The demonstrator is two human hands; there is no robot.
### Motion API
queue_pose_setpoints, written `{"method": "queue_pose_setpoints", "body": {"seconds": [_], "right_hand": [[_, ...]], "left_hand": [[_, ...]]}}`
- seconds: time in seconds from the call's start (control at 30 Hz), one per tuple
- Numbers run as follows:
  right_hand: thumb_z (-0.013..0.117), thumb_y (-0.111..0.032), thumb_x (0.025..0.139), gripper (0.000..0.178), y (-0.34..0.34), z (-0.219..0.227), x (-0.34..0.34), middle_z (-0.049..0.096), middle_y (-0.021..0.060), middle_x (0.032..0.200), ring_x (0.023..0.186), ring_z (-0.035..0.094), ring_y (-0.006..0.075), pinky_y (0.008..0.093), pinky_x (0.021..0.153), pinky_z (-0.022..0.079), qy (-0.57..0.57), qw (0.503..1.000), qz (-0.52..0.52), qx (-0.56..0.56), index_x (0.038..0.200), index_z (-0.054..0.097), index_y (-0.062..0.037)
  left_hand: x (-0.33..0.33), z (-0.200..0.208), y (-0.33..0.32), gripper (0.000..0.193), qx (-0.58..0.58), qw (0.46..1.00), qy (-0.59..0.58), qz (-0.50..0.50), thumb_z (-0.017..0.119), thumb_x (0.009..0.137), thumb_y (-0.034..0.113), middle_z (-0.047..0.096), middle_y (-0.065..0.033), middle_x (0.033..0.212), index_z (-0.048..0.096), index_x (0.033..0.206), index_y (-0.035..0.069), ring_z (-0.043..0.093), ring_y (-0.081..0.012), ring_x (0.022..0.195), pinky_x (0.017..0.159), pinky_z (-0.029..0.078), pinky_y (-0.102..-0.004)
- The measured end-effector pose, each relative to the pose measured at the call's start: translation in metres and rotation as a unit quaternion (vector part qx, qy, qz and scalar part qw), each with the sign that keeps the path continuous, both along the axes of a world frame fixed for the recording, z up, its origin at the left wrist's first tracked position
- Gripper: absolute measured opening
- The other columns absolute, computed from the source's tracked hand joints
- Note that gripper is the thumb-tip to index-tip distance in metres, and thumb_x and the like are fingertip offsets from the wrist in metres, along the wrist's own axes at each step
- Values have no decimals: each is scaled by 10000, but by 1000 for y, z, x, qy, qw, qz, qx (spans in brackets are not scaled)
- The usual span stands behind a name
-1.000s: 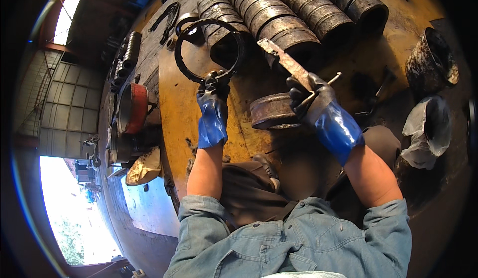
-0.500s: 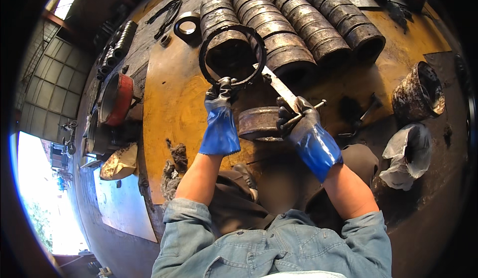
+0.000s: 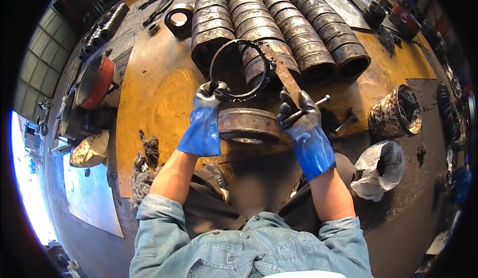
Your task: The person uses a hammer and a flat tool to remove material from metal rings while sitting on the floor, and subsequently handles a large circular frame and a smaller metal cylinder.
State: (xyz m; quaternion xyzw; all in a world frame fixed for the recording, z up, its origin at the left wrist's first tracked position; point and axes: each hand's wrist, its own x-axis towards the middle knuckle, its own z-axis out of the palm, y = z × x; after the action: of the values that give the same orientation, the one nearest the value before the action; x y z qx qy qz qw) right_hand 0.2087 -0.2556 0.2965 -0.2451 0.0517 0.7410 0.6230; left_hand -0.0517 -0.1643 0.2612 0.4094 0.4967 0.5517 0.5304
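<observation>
My left hand [image 3: 209, 98], in a black-and-blue rubber glove, pinches the lower left rim of a thin dark ring [image 3: 212, 68] and holds it up. Clumps of dark residue cling to the ring's right and lower edge. In the matching glove, my right hand [image 3: 301, 116] is closed around a flat metal scraper [image 3: 286, 74]. Its far end reaches up past the ring's right side; I cannot tell whether they touch. A thin rod with a knobbed end [image 3: 323, 100] also sticks out of this fist. Below the ring, a short rusty metal cylinder [image 3: 249, 122] lies between my hands.
Rows of grimy metal cylinders [image 3: 249, 16] lie beyond the ring on a yellowish sheet [image 3: 159, 86]. To the right are a crusted cylinder [image 3: 393, 111] and a plastic bag [image 3: 376, 171]. At left stand a red round container [image 3: 98, 81] and a dark fibrous clump [image 3: 144, 171].
The scraper's blade has turned, from a bright face to a brown, dirty one. The ring is tilted slightly differently. My view has shifted to the right; both hands keep their hold.
</observation>
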Motion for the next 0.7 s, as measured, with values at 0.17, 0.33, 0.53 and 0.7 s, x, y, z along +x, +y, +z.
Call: {"method": "queue_pose_setpoints", "body": {"seconds": [0.17,0.33,0.53,0.7], "right_hand": [[467,-352,1024,403,4,-17,24,720,112,997,732,655,204,387,653,538,-305,943,87,101,1280,570,-58],[601,-61,910,353,-15,-7,8,720,76,1091,787,674,116,240,642,525,-616,702,-96,343,1258,613,-8],[644,-58,790,497,-23,23,-2,648,90,855,685,628,272,385,593,496,-874,204,-115,426,1285,617,-98],[668,-59,747,548,-28,24,4,665,80,916,687,633,235,377,552,491,-890,135,-135,414,1289,610,-121]], "left_hand": [[-28,1,10,109,30,997,-34,-56,677,902,29,715,-73,874,671,1010,13,689,-162,756,667,567,-284],[-35,4,19,140,53,997,50,-39,642,899,-4,718,-66,889,681,1034,1,671,-140,764,696,547,-263],[-65,4,17,211,128,911,391,23,675,889,128,744,-91,967,718,1094,97,714,-197,894,780,542,-318],[-39,59,-10,270,128,785,605,44,701,880,307,712,-129,1005,714,1108,164,688,-308,927,800,532,-385]]}}
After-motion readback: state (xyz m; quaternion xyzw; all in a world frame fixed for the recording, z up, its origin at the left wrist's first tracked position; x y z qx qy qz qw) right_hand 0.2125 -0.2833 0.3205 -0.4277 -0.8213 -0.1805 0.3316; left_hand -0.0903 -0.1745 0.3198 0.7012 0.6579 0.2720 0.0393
